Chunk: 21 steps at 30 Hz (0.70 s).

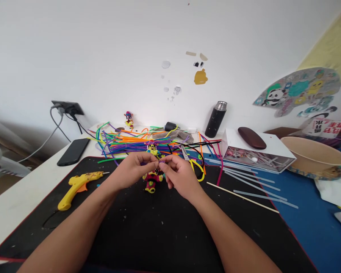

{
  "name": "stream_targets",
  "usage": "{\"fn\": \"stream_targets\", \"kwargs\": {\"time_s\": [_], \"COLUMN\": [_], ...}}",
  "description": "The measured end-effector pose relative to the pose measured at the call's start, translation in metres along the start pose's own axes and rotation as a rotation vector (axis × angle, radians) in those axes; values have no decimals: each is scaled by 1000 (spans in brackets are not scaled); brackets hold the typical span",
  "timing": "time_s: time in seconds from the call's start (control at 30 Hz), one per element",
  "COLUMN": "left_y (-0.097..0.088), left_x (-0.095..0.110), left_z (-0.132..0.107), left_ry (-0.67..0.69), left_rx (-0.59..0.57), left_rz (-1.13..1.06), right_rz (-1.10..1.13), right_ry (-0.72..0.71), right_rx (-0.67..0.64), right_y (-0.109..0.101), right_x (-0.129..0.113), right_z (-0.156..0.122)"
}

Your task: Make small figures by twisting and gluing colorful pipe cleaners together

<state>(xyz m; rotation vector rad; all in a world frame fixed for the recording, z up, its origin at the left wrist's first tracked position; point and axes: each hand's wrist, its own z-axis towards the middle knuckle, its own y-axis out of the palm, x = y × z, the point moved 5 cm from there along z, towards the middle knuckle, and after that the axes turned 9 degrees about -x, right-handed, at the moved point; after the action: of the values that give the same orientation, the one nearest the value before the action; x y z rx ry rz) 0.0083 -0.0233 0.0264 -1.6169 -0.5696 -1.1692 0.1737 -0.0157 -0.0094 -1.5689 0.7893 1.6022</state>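
A person's left hand (pixel 133 168) and right hand (pixel 180 174) meet fingertip to fingertip above a black work mat (pixel 147 235). Both are closed in a pinch on a short purple fuzzy craft wire (pixel 158 162) stretched between thumbs and forefingers. The rest of each hand's fingers curl loosely inward.

Directly beyond and under the joined fingertips stands a small yellow-and-red figure of twisted fuzzy wire (pixel 151 185), partly hidden by the hands; whether the purple wire is fixed to it cannot be told.

Just past the right hand's knuckles lie yellow-handled scissors (pixel 195 165). Farther out on that side are a thin wooden skewer (pixel 241 197) and several clear glue sticks (pixel 252 182), with a white rectangular box (pixel 272 146) behind them.

Beyond both hands spreads a loose pile of multicoloured fuzzy wires (pixel 130 142). A black steel-capped flask (pixel 215 119) stands well behind the right hand, by the wall.

Out from the left hand, near its wrist, a yellow hot-glue gun (pixel 76 184) rests on the mat. A black smartphone (pixel 73 151) lies farther off on the white tabletop (pixel 14 201).
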Motion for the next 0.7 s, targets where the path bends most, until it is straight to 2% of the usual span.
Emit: {"fn": "stream_targets", "kwargs": {"time_s": [0.13,0.27,0.37,0.47,0.6,0.67,0.7], "left_y": [0,1,1,1,6,8,7], "left_x": [-6,-9,-6,0,8,7,5], "left_z": [1,2,2,1,-2,-2,-1], "left_ry": [-72,-148,-112,-23,119,130,111], "left_rx": [-25,-67,-94,-71,-21,-10,-1], "left_rz": [-125,-160,-92,110,508,577,543], "right_rz": [-238,-509,-585,-526,-311,-200,-146], "right_ry": [-78,-165,-188,-145,-21,36,55], "right_rx": [67,112,100,80,42,13,5], "right_y": [-1,-1,-1,-3,-6,-5,-4], "right_x": [-6,-15,-16,-9,7,11,11], "right_z": [-3,-8,-8,-5,1,3,4]}}
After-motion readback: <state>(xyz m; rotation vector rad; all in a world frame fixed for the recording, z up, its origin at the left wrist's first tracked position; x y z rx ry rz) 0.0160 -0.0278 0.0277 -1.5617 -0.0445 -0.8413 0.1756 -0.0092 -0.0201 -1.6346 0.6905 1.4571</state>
